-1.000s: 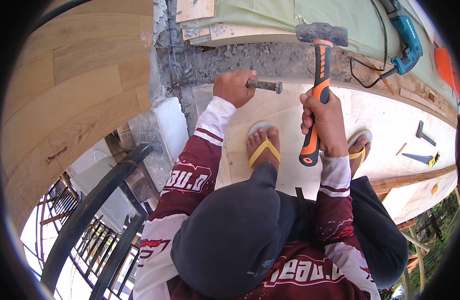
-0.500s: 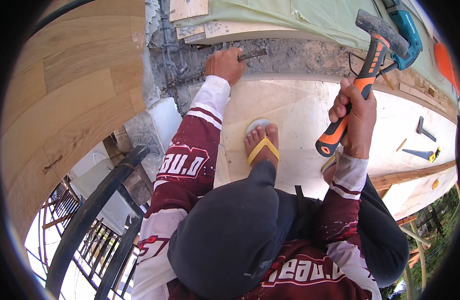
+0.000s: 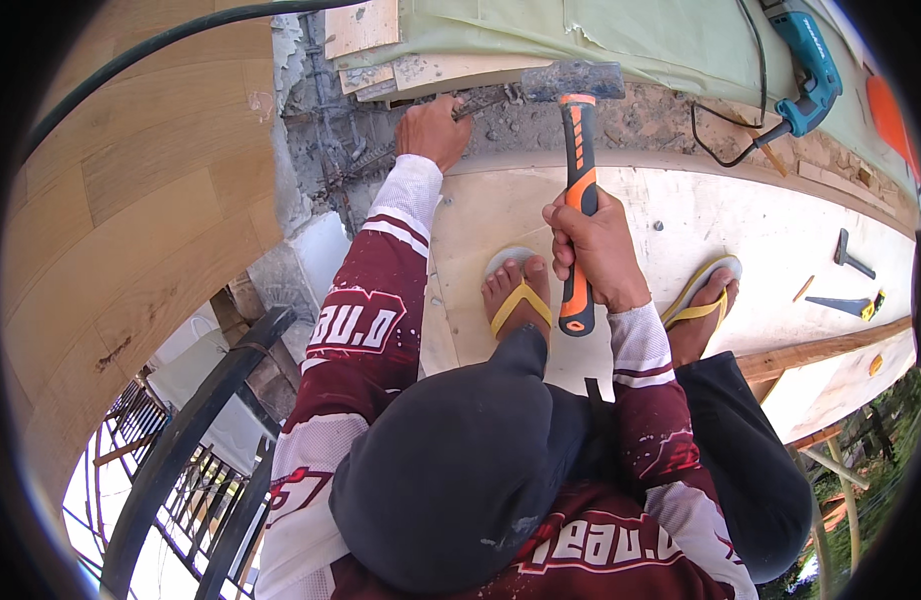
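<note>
My left hand (image 3: 434, 132) is closed around a metal chisel (image 3: 486, 101), which lies nearly level and points right along the rough concrete strip (image 3: 661, 118). In my right hand (image 3: 598, 248) is a sledgehammer (image 3: 579, 150) with a black and orange handle. Its grey head is at the chisel's right end; whether they touch I cannot tell. Left of my left hand, the concrete is broken open, with bent rebar (image 3: 331, 140) and rubble showing. The chisel's far tip is hidden by my left hand.
A teal power drill (image 3: 809, 75) with a black cord lies at the upper right on green sheeting (image 3: 661, 40). A small hammer (image 3: 853, 255) and a handsaw (image 3: 843, 305) lie on the plywood (image 3: 771, 240) at right. Black railing (image 3: 196, 420) stands lower left, beside wood-look tiles (image 3: 171, 150).
The sledgehammer has swung left and down from the upper right to the chisel's end. My left hand and chisel have shifted slightly left in the picture.
</note>
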`<state>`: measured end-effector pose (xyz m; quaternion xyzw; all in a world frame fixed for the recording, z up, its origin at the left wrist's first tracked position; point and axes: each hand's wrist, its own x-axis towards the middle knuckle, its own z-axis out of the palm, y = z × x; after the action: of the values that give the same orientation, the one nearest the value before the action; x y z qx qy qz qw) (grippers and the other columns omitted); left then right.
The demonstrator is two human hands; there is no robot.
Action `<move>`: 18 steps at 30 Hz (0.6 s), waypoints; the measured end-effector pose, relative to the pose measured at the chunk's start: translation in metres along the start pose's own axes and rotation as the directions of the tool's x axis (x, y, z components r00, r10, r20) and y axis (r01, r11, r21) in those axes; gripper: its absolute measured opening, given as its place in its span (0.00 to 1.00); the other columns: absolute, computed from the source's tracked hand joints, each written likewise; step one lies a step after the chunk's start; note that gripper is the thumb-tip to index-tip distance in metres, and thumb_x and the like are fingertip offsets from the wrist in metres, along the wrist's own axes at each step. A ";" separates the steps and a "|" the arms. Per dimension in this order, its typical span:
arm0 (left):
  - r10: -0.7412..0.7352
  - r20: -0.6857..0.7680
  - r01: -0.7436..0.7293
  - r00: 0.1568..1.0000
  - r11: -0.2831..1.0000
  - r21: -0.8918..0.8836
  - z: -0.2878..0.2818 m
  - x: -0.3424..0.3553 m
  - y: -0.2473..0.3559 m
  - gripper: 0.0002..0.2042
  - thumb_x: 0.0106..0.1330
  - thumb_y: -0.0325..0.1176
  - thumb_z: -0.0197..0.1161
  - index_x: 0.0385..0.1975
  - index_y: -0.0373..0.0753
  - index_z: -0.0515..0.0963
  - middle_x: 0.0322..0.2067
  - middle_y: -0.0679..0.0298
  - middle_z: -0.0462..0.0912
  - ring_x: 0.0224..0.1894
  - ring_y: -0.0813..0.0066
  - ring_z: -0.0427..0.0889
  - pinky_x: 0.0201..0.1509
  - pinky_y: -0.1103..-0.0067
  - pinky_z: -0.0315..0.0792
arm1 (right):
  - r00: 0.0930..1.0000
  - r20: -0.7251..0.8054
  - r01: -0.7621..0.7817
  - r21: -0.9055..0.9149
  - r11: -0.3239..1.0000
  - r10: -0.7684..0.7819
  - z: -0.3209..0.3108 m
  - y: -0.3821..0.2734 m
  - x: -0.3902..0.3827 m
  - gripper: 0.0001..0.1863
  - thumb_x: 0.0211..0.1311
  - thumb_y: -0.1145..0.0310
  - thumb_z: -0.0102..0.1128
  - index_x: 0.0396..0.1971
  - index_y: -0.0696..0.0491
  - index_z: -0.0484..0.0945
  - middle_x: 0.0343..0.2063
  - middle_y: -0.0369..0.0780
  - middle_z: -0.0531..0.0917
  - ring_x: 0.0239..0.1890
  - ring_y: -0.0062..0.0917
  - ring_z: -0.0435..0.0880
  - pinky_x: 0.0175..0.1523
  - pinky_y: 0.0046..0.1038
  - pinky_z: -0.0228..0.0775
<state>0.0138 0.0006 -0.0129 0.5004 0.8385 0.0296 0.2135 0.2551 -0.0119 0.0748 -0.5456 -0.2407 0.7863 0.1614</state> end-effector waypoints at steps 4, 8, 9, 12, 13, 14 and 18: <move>0.058 -0.054 -0.057 0.997 0.998 0.018 0.001 -0.003 -0.003 0.15 0.63 0.44 0.63 0.45 0.46 0.85 0.37 0.48 0.86 0.43 0.47 0.85 0.53 0.60 0.77 | 0.969 -0.096 0.237 0.126 0.963 -0.226 -0.026 -0.042 -0.019 0.08 0.61 0.74 0.62 0.33 0.57 0.71 0.16 0.34 0.72 0.11 0.16 0.70 0.15 0.22 0.67; 0.034 -0.032 -0.033 0.999 0.999 0.015 0.001 0.001 -0.004 0.14 0.62 0.44 0.63 0.43 0.46 0.86 0.36 0.49 0.86 0.41 0.47 0.85 0.51 0.59 0.77 | 0.807 -0.438 0.515 0.192 0.836 -0.396 -0.023 -0.101 -0.027 0.07 0.63 0.74 0.59 0.30 0.55 0.68 0.16 0.33 0.68 0.14 0.17 0.70 0.19 0.25 0.68; 0.007 -0.018 -0.006 1.000 1.000 0.012 0.001 0.001 -0.004 0.14 0.62 0.44 0.63 0.43 0.46 0.86 0.36 0.49 0.86 0.41 0.47 0.85 0.51 0.59 0.77 | 0.829 -0.390 0.501 0.196 0.843 -0.401 -0.016 -0.100 -0.024 0.07 0.63 0.74 0.59 0.30 0.55 0.68 0.16 0.33 0.69 0.14 0.17 0.70 0.19 0.25 0.68; 0.012 -0.032 -0.013 0.999 0.999 -0.032 0.002 0.001 -0.003 0.14 0.62 0.43 0.63 0.43 0.46 0.86 0.36 0.48 0.86 0.41 0.47 0.85 0.51 0.59 0.77 | 0.967 -0.243 0.087 0.046 0.995 -0.074 0.006 -0.060 -0.012 0.08 0.63 0.72 0.60 0.31 0.57 0.70 0.15 0.36 0.73 0.13 0.20 0.72 0.20 0.26 0.68; 0.026 -0.030 -0.028 0.999 0.998 -0.050 0.002 0.001 -0.003 0.14 0.62 0.43 0.63 0.43 0.46 0.86 0.36 0.48 0.86 0.41 0.46 0.85 0.51 0.59 0.77 | 0.999 -0.002 -0.045 -0.209 0.977 0.045 0.008 -0.042 -0.007 0.09 0.60 0.72 0.61 0.32 0.58 0.70 0.15 0.36 0.74 0.12 0.19 0.73 0.19 0.26 0.68; 0.009 -0.007 -0.009 1.000 0.999 -0.034 0.003 0.000 -0.002 0.14 0.62 0.43 0.63 0.43 0.46 0.86 0.36 0.48 0.86 0.41 0.46 0.85 0.51 0.59 0.77 | 0.996 0.048 -0.068 -0.226 0.972 0.080 0.006 -0.025 -0.003 0.08 0.60 0.73 0.63 0.31 0.56 0.70 0.13 0.34 0.72 0.09 0.18 0.69 0.16 0.25 0.66; -0.019 0.012 0.019 1.000 1.000 0.019 0.003 -0.003 0.000 0.14 0.61 0.42 0.64 0.44 0.46 0.86 0.36 0.48 0.86 0.42 0.46 0.84 0.51 0.59 0.77 | 0.998 -0.034 -0.045 -0.069 0.997 0.043 -0.018 -0.001 -0.004 0.08 0.60 0.74 0.62 0.31 0.56 0.70 0.15 0.33 0.72 0.10 0.15 0.69 0.15 0.22 0.66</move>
<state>0.0166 -0.0026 -0.0146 0.4945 0.8423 0.0167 0.2140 0.2734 -0.0095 0.0732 -0.5689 -0.2533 0.7718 0.1288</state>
